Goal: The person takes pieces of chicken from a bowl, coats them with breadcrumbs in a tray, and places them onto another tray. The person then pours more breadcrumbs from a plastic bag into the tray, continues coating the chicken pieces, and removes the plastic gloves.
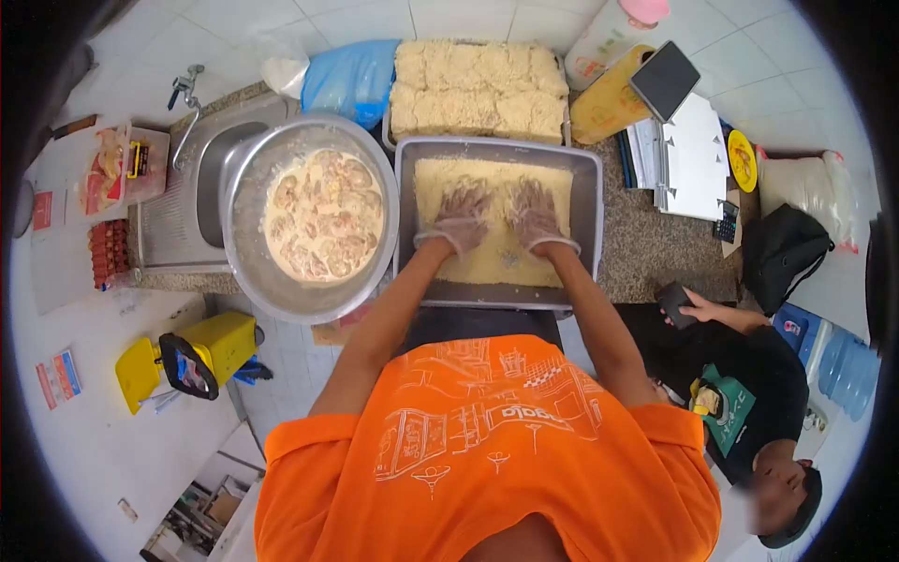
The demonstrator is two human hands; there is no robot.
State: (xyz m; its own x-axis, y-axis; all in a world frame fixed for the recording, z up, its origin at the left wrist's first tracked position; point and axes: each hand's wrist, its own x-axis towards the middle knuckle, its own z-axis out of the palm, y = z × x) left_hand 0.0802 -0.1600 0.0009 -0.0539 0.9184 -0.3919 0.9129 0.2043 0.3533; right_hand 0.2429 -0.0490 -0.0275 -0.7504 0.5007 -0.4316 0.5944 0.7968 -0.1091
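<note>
Side by side, my left hand (461, 214) and my right hand (537, 214) lie flat on pale yellow breadcrumbs (492, 272) in a grey plastic tub (587, 229). Both wear clear plastic gloves dusted with crumbs, and their fingers are spread and partly sunk in. Whether anything lies under the palms is hidden. Left of the tub stands a big metal bowl (245, 220) with raw meat pieces (323, 215) in creamy batter. Behind the tub, a tray holds rows of crumb-coated pieces (478, 89).
A sink (223, 169) with a tap (187, 89) lies left of the bowl. A blue plastic bag (351, 80) sits behind it. At the right are a yellow container (609, 98), a tablet (664, 81) and papers (693, 155). A person (749, 393) sits close at my right, holding a dark phone-like object (676, 304).
</note>
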